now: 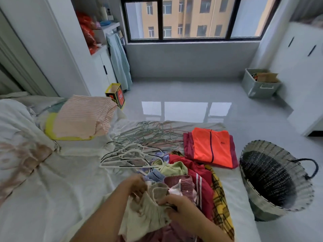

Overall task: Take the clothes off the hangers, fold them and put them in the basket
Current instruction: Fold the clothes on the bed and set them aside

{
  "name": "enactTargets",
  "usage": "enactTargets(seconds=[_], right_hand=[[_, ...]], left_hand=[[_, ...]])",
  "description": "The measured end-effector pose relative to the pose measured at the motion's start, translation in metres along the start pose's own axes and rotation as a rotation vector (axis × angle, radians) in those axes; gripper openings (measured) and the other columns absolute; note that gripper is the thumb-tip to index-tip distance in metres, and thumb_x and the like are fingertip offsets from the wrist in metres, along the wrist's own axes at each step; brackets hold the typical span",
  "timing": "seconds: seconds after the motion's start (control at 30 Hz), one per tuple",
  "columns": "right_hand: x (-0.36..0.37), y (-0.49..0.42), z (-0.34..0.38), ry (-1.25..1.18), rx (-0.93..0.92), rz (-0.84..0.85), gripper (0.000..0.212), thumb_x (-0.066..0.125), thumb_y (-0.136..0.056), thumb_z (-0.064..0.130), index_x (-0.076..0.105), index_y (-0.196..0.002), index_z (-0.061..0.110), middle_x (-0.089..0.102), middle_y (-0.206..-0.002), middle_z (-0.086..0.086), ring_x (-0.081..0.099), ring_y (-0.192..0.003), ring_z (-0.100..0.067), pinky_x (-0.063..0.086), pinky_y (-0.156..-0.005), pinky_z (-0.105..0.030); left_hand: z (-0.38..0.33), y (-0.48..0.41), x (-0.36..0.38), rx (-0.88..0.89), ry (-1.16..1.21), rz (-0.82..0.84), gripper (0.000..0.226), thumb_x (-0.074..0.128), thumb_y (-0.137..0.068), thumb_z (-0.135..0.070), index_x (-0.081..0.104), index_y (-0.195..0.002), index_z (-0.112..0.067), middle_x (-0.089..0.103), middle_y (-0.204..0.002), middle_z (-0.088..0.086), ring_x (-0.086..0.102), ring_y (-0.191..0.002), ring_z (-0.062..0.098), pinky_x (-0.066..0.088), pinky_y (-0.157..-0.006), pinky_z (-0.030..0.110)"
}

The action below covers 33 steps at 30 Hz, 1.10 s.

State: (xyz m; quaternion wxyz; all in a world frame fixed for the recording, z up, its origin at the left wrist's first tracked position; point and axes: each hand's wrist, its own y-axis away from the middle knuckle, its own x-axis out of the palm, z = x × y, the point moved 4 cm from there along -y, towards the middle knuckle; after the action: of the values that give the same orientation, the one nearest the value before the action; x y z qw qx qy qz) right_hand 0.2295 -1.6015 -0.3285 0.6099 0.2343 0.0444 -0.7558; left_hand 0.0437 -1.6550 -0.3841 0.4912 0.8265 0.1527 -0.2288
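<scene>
Nearest the camera, both hands worked the beige garment (145,212) at the near edge of the clothes pile (197,179): left hand (138,185) had its grip clamped on the garment's bunched top edge, right hand (176,203) had its grip pinched on the same cloth just right of it. Couldn't tell whether a hanger was inside it. Judged step: unhanging or starting the fold on this piece. Next move likely needs the cloth lifted off the pile and spread on the bare bed (70,180) left of the pile, since the pile itself is too lumpy to fold on. The pile was mixed: red, green, blue and yellow plaid pieces, unfolded. Beyond the pile and to its left lay the empty hangers (139,145), loosely heaped. Beyond the pile on its right sat a folded orange jacket (212,145) on a maroon piece, not yet in the basket. The basket (297,198) lay tilted on the floor right of the pile, no clothes visible inside. So the task looked early to midway.
</scene>
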Motion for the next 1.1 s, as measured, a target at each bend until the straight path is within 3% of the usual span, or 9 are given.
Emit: enactTargets(seconds=[0.17, 0.3, 0.47, 0.57, 0.67, 0.83, 0.93, 1.0, 1.1], right_hand=[[-0.022, 0.036, 0.043, -0.056, -0.005, -0.131, 0.039, 0.047, -0.082, -0.011, 0.064, -0.09, 0.023, 0.065, -0.098, 0.02, 0.057, -0.08, 0.015, 0.042, -0.073, -0.011], [-0.05, 0.047, 0.121, -0.012, -0.144, -0.197, 0.04, 0.048, -0.081, -0.013, 0.062, -0.079, 0.024, 0.068, -0.109, -0.019, 0.066, -0.085, -0.015, 0.044, -0.068, -0.02], [-0.062, 0.051, 0.221, 0.023, -0.254, -0.163, 0.04, 0.047, -0.077, -0.018, 0.064, -0.075, 0.018, 0.071, -0.096, -0.006, 0.065, -0.092, -0.017, 0.05, -0.088, -0.033], [-0.068, 0.053, 0.272, 0.067, -0.309, -0.148, 0.032, 0.05, -0.07, -0.006, 0.067, -0.075, 0.02, 0.072, -0.085, 0.009, 0.066, -0.09, -0.01, 0.051, -0.078, -0.02], [-0.076, 0.046, 0.314, 0.143, -0.323, -0.179, 0.042, 0.048, -0.078, -0.016, 0.068, -0.077, 0.021, 0.072, -0.085, 0.009, 0.065, -0.086, -0.006, 0.048, -0.074, -0.016], [-0.08, 0.016, 0.386, 0.279, -0.362, -0.205, 0.041, 0.05, -0.082, -0.016, 0.07, -0.079, 0.019, 0.072, -0.084, 0.008, 0.064, -0.083, -0.006, 0.051, -0.073, -0.017], [-0.081, -0.008, 0.435, 0.337, -0.397, -0.231, 0.03, 0.054, -0.079, -0.007, 0.07, -0.08, 0.018, 0.072, -0.084, 0.007, 0.064, -0.08, -0.005, 0.05, -0.07, -0.016], [-0.087, -0.021, 0.456, 0.356, -0.41, -0.274, 0.033, 0.054, -0.08, -0.011, 0.072, -0.08, 0.016, 0.072, -0.088, 0.002, 0.065, -0.082, -0.009, 0.052, -0.071, -0.019], [-0.096, -0.034, 0.458, 0.388, -0.358, -0.353, 0.043, 0.05, -0.083, -0.014, 0.075, -0.078, 0.021, 0.073, -0.092, -0.001, 0.065, -0.087, -0.013, 0.052, -0.074, -0.022]], left_hand=[[0.013, 0.056, -0.013, 0.137, 0.177, -0.023, 0.01, 0.056, -0.093, -0.02, 0.056, -0.083, -0.018, 0.055, -0.077, 0.0, 0.049, -0.063, 0.01, 0.038, -0.056, 0.021], [0.003, 0.106, -0.028, 0.332, 0.27, -0.118, 0.021, 0.047, -0.097, -0.025, 0.056, -0.082, -0.013, 0.051, -0.066, -0.004, 0.044, -0.054, 0.005, 0.035, -0.049, 0.015], [-0.004, 0.155, -0.057, 0.497, 0.458, -0.078, 0.019, 0.053, -0.092, -0.04, 0.066, -0.101, -0.029, 0.063, -0.118, 0.004, 0.058, -0.105, 0.017, 0.046, -0.096, 0.034], [-0.007, 0.176, -0.08, 0.558, 0.586, 0.006, 0.026, 0.062, -0.081, -0.053, 0.067, -0.089, -0.028, 0.068, -0.109, 0.005, 0.063, -0.089, 0.011, 0.052, -0.077, 0.024], [-0.003, 0.181, -0.099, 0.581, 0.633, 0.092, 0.032, 0.029, -0.102, -0.016, 0.059, -0.104, -0.005, 0.062, -0.108, 0.014, 0.063, -0.088, 0.021, 0.048, -0.052, 0.014], [0.01, 0.161, -0.14, 0.599, 0.625, 0.149, 0.03, 0.036, -0.102, -0.028, 0.055, -0.118, -0.011, 0.053, -0.13, 0.015, 0.054, -0.107, 0.018, 0.043, -0.097, 0.032], [0.02, 0.154, -0.172, 0.698, 0.607, 0.293, 0.025, 0.042, -0.1, -0.019, 0.06, -0.098, -0.002, 0.064, -0.095, 0.013, 0.064, -0.073, 0.007, 0.052, -0.074, 0.019], [0.017, 0.151, -0.199, 0.748, 0.699, 0.332, 0.036, 0.036, -0.098, -0.001, 0.042, -0.121, 0.025, 0.065, -0.093, 0.027, 0.068, -0.07, 0.01, 0.044, -0.048, 0.011], [-0.002, 0.152, -0.253, 0.749, 0.922, 0.277, 0.071, 0.048, -0.083, -0.044, 0.044, -0.133, 0.007, 0.053, -0.128, 0.027, 0.068, -0.088, 0.016, 0.051, -0.072, 0.02]])
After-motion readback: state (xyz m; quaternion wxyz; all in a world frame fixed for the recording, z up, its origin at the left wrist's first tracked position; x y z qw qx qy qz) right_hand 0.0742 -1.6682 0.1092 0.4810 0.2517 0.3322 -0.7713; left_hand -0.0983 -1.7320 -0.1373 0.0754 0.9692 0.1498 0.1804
